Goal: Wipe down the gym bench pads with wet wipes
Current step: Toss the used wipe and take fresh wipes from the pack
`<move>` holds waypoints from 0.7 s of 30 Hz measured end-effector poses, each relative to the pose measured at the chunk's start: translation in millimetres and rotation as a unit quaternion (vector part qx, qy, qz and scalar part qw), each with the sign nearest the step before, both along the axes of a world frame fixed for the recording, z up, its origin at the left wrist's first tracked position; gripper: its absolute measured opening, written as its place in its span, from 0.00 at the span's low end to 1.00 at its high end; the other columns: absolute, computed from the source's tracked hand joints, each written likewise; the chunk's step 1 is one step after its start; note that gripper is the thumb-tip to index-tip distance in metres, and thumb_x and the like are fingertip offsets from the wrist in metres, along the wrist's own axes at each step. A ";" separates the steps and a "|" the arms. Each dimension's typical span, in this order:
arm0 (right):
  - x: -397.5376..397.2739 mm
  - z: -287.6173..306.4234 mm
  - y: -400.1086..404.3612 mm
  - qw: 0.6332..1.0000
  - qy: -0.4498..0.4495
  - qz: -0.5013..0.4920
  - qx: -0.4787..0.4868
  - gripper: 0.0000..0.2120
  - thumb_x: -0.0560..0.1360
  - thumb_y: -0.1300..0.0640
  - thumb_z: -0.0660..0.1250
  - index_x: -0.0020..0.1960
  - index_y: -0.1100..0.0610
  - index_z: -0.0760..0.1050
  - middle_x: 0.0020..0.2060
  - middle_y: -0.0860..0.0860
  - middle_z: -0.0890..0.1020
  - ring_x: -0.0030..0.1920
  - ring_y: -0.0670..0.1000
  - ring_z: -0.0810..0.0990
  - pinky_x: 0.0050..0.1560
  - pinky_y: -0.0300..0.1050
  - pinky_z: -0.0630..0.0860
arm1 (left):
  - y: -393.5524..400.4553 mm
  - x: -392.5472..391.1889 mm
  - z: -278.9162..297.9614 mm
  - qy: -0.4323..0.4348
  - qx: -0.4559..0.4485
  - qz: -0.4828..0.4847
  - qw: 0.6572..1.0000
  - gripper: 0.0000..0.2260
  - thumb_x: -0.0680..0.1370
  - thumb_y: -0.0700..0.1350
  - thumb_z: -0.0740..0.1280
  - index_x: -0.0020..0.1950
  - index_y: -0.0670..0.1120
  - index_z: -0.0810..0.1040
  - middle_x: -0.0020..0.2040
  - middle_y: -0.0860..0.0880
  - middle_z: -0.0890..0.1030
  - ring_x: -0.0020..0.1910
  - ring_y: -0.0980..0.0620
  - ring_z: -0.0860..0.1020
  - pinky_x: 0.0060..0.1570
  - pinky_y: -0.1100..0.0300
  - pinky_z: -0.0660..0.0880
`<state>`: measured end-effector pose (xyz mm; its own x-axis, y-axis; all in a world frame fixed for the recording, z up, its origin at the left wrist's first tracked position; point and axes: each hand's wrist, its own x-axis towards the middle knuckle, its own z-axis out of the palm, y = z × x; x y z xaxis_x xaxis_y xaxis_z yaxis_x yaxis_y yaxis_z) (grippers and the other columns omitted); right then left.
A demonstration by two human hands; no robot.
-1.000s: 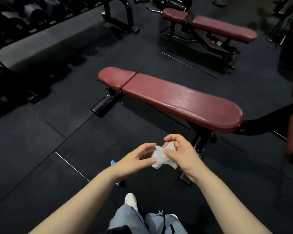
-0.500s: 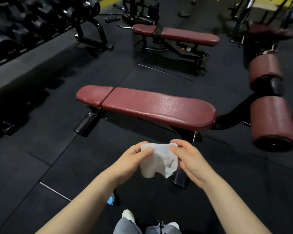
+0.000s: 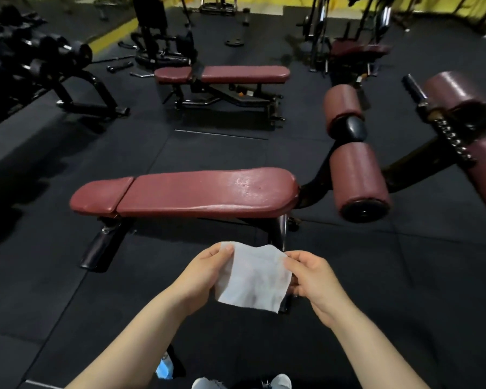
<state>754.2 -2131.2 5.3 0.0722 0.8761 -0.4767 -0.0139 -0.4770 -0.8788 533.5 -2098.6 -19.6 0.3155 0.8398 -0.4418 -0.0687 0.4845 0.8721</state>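
A white wet wipe hangs spread out flat between my hands, in front of my chest. My left hand pinches its upper left edge and my right hand pinches its right edge. Just beyond them stands a flat gym bench with a long dark red back pad and a shorter seat pad at its left end. The long pad has a shiny patch near its right end. Both hands are clear of the bench, on its near side.
Two dark red roller pads on a black arm stick out at the bench's right end. A second red bench stands farther back. A dumbbell rack is at the left. A blue packet lies on the black rubber floor by my feet.
The crumpled wipe has been unfolded into a flat sheet held between both hands. The view has lifted and swung, so the bench now lies level and the rollers show.
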 end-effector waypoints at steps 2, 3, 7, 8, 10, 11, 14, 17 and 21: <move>16.3 -4.9 -7.7 0.999 0.008 -0.045 -0.008 0.06 0.78 0.56 0.65 0.51 0.51 0.81 0.48 0.54 0.85 0.47 0.55 0.85 0.43 0.52 0.83 | -0.2 18.8 -2.5 -0.009 -0.033 -0.001 0.999 0.13 0.82 0.52 0.62 0.56 0.46 0.83 0.56 0.43 0.84 0.54 0.44 0.83 0.51 0.51 0.79; 24.5 -8.3 -11.8 0.998 0.021 -0.062 -0.020 0.07 0.78 0.55 0.66 0.55 0.51 0.79 0.50 0.54 0.84 0.48 0.55 0.85 0.47 0.56 0.83 | 0.0 27.9 -4.4 -0.012 -0.052 0.001 0.999 0.15 0.81 0.51 0.63 0.58 0.42 0.81 0.57 0.42 0.84 0.54 0.43 0.83 0.54 0.49 0.78; 54.9 -18.1 -29.1 0.991 0.104 -0.062 -0.062 0.22 0.75 0.61 0.69 0.64 0.47 0.66 0.54 0.55 0.82 0.49 0.54 0.85 0.52 0.54 0.81 | -1.0 57.7 -6.3 -0.014 -0.093 -0.026 0.995 0.15 0.81 0.47 0.65 0.63 0.39 0.77 0.57 0.42 0.84 0.56 0.42 0.83 0.55 0.49 0.80; 62.0 -20.7 -32.8 0.991 0.099 -0.068 -0.062 0.26 0.75 0.64 0.68 0.65 0.44 0.63 0.54 0.55 0.82 0.49 0.54 0.85 0.50 0.52 0.82 | -2.2 64.3 -6.4 0.019 -0.078 -0.038 0.996 0.16 0.79 0.46 0.66 0.64 0.40 0.77 0.57 0.43 0.84 0.55 0.43 0.83 0.53 0.51 0.80; 75.3 -26.7 -40.1 0.994 0.037 -0.086 -0.057 0.27 0.74 0.65 0.67 0.65 0.44 0.63 0.52 0.54 0.82 0.48 0.52 0.85 0.49 0.50 0.82 | -4.6 75.9 -10.0 0.126 -0.042 -0.057 0.990 0.22 0.75 0.45 0.69 0.68 0.45 0.72 0.55 0.48 0.83 0.54 0.46 0.82 0.51 0.54 0.79; 81.5 -29.7 -43.3 0.994 -0.011 -0.093 -0.053 0.25 0.73 0.64 0.67 0.64 0.46 0.64 0.51 0.52 0.82 0.47 0.51 0.85 0.51 0.50 0.82 | -5.8 81.3 -12.6 0.167 -0.028 -0.063 0.984 0.24 0.74 0.44 0.70 0.69 0.50 0.69 0.54 0.49 0.82 0.53 0.48 0.82 0.50 0.56 0.78; 97.8 -33.8 -52.3 0.987 -0.136 -0.082 -0.018 0.18 0.73 0.61 0.66 0.53 0.39 0.69 0.45 0.51 0.83 0.44 0.50 0.81 0.47 0.47 0.80 | -9.0 99.4 -16.5 0.218 0.030 -0.096 0.971 0.17 0.76 0.44 0.68 0.63 0.57 0.74 0.49 0.49 0.82 0.48 0.52 0.82 0.46 0.57 0.79; 113.0 -36.5 -57.2 0.983 -0.175 -0.053 0.021 0.13 0.73 0.61 0.65 0.46 0.41 0.76 0.43 0.50 0.82 0.45 0.51 0.80 0.43 0.41 0.76 | -10.4 117.5 -14.6 0.268 0.113 -0.120 0.949 0.09 0.77 0.44 0.69 0.49 0.59 0.81 0.46 0.51 0.84 0.41 0.56 0.80 0.42 0.61 0.76; 129.3 -38.6 -61.9 0.969 -0.240 0.004 0.054 0.13 0.72 0.59 0.69 0.50 0.42 0.79 0.39 0.41 0.77 0.37 0.37 0.76 0.36 0.30 0.72 | -9.7 135.0 -5.7 0.383 0.260 -0.158 0.872 0.09 0.76 0.46 0.70 0.54 0.58 0.81 0.45 0.61 0.81 0.44 0.65 0.78 0.39 0.74 0.72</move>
